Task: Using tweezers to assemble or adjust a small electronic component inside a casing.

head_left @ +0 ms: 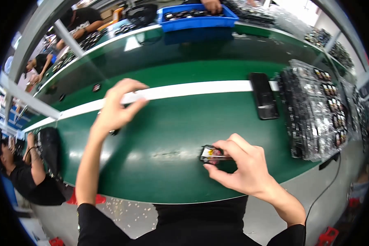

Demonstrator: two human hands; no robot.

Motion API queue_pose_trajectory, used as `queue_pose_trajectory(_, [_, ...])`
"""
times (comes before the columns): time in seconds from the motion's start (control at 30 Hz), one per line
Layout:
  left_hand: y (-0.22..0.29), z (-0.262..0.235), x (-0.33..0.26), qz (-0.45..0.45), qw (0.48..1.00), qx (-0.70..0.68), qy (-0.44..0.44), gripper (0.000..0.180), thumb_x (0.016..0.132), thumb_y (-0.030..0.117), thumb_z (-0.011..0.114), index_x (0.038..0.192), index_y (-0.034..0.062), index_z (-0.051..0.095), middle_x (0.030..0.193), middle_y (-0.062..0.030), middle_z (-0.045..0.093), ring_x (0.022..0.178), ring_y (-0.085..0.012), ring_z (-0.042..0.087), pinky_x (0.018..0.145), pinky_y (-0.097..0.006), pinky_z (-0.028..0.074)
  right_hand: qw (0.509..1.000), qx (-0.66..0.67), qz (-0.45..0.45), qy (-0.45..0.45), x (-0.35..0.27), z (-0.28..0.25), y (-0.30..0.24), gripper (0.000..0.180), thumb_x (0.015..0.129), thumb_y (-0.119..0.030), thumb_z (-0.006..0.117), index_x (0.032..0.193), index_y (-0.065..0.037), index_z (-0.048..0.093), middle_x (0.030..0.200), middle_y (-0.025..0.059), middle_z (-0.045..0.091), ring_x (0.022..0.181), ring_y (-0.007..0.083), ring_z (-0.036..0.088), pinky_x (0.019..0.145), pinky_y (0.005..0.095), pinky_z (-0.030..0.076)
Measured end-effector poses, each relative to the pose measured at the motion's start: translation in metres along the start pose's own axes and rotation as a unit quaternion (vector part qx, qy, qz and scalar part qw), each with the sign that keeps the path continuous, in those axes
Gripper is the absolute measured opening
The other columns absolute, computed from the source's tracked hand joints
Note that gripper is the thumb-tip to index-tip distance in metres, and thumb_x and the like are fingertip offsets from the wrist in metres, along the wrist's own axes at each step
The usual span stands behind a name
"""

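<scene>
My right hand rests low on the green belt, its fingers pinched on a small black part with a yellow and red label. My left hand hovers further left over the belt, fingers spread, near the white stripe. A small dark piece peeks out just under its wrist; I cannot tell whether the hand touches it. A black flat device lies across the white stripe to the right.
Stacked clear trays of small parts stand at the right. A blue bin sits across the belt with another person's hand at it. Other workers sit at the left and far left. A cable hangs at the right edge.
</scene>
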State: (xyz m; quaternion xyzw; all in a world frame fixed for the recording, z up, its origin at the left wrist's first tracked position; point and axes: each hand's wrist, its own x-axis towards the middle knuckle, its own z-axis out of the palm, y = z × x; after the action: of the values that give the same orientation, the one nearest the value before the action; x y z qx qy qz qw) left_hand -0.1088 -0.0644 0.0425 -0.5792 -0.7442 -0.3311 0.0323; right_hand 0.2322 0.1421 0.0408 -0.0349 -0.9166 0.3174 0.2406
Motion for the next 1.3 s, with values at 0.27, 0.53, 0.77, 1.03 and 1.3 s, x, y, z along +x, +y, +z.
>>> queue_pose_trajectory(0.27, [-0.186,-0.062,-0.057,-0.335,0.853,0.4,-0.015,0.044,0.11,0.044,0.069,0.135,0.0085,0.07,0.131,-0.0177,0.071,0.122,-0.0419,0.07,0.097,-0.055,0.059,0.983,-0.141,0.033,0.114,0.025,-0.128,-0.012,0.04,0.081,-0.02,0.096,0.11,-0.001,0.077,0.088,0.0086,0.067,0.073,0.0189,0.07,0.065,0.0326,0.055])
queue_pose_trajectory(0.53, [-0.221,-0.059,-0.044,-0.24,0.906,0.346,0.048,0.023,0.104,0.017,0.071,0.121,0.0012,0.067,0.11,-0.0252,0.071,0.106,-0.0485,0.071,0.089,-0.057,0.058,0.888,-0.326,0.297,0.135,0.072,-0.254,0.103,0.054,0.086,-0.05,0.089,0.106,0.001,0.086,0.09,0.0188,0.083,0.092,0.0286,0.082,0.088,0.0406,0.062])
queue_pose_trajectory(0.77, [-0.06,-0.015,0.007,-0.161,0.967,0.189,0.059,0.036,0.09,0.009,0.074,0.124,-0.003,0.071,0.1,-0.0225,0.078,0.095,-0.0395,0.077,0.087,-0.048,0.061,0.9,-0.321,0.27,0.122,0.076,-0.249,0.134,0.066,0.091,-0.055,0.087,0.12,0.004,0.084,0.106,0.0205,0.085,0.105,0.0321,0.083,0.099,0.0422,0.062])
queue_pose_trajectory(1.03, [0.098,0.065,-0.028,0.02,0.981,-0.095,-0.169,0.061,0.088,0.011,0.086,0.147,0.0062,0.069,0.124,-0.0143,0.075,0.113,-0.0336,0.075,0.099,-0.046,0.062,0.981,-0.043,0.168,0.083,0.036,-0.159,0.0,0.024,0.109,-0.009,0.071,0.127,0.005,0.08,0.083,-0.0005,0.066,0.072,0.0084,0.055,0.067,0.0272,0.045])
queue_pose_trajectory(1.3, [0.098,0.081,-0.032,0.057,0.989,-0.088,-0.105,0.081,0.076,0.026,0.102,0.147,0.0041,0.071,0.135,-0.0136,0.07,0.122,-0.0342,0.067,0.102,-0.046,0.056,0.992,0.073,0.106,0.0,0.001,-0.039,0.012,0.025,0.095,0.005,0.084,0.119,0.002,0.086,0.077,0.0061,0.069,0.062,0.0084,0.057,0.055,0.0266,0.041])
